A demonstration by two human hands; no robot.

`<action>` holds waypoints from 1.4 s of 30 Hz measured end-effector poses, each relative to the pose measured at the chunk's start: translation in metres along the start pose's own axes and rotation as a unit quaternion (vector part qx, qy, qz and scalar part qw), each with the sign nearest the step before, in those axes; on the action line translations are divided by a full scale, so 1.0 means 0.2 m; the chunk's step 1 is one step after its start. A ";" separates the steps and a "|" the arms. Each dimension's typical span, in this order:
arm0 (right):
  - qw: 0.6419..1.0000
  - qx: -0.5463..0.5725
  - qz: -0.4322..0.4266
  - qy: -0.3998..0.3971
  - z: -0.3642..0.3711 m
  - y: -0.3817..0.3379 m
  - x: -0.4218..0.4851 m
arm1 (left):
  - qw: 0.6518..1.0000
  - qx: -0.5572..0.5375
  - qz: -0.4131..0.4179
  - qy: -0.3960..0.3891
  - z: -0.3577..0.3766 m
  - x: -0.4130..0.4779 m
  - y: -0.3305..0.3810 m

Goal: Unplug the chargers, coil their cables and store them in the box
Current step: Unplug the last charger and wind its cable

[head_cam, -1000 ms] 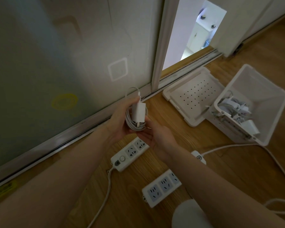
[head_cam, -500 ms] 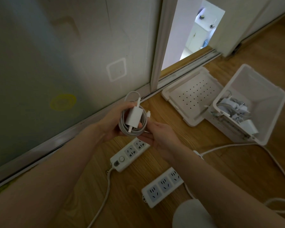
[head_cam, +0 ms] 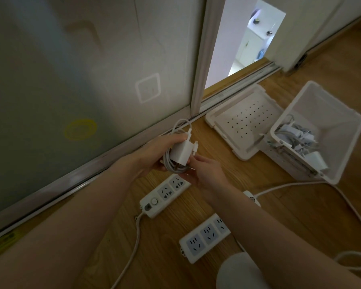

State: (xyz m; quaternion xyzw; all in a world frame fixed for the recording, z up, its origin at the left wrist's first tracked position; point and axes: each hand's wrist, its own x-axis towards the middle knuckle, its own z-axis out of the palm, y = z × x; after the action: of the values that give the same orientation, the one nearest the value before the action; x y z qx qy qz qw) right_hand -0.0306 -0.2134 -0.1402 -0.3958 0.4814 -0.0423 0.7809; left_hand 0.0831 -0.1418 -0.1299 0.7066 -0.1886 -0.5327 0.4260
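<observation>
Wood floor (head_cam: 279,207), charger (head_cam: 181,154) tilted, cable end up-right
</observation>
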 end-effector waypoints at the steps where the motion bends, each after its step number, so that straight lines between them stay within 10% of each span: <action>1: 1.000 -0.001 -0.004 0.010 0.00 -0.01 0.00 | 1.000 0.000 0.000 0.000 0.01 0.00 0.00; 14: 0.907 -0.298 -0.274 0.116 -0.09 -0.06 0.00 | 0.993 -0.115 -0.008 -0.015 0.03 0.01 0.01; 28: 0.987 -0.078 -0.139 -0.010 -0.14 -0.04 0.00 | 0.985 -0.142 0.083 0.055 0.02 0.00 0.01; 34: 0.919 -0.304 -0.250 0.019 -0.12 -0.02 0.03 | 0.980 -0.176 0.087 0.000 0.04 0.00 0.05; 42: 0.931 -0.221 -0.285 0.052 -0.14 -0.03 0.05 | 0.981 -0.185 0.055 0.004 0.05 0.04 0.07</action>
State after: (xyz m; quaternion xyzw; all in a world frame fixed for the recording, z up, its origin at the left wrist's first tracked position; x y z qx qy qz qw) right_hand -0.0458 -0.2369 -0.1494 -0.6760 0.3860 -0.1759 0.6026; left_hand 0.0791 -0.1586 -0.1240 0.6063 -0.1237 -0.5313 0.5787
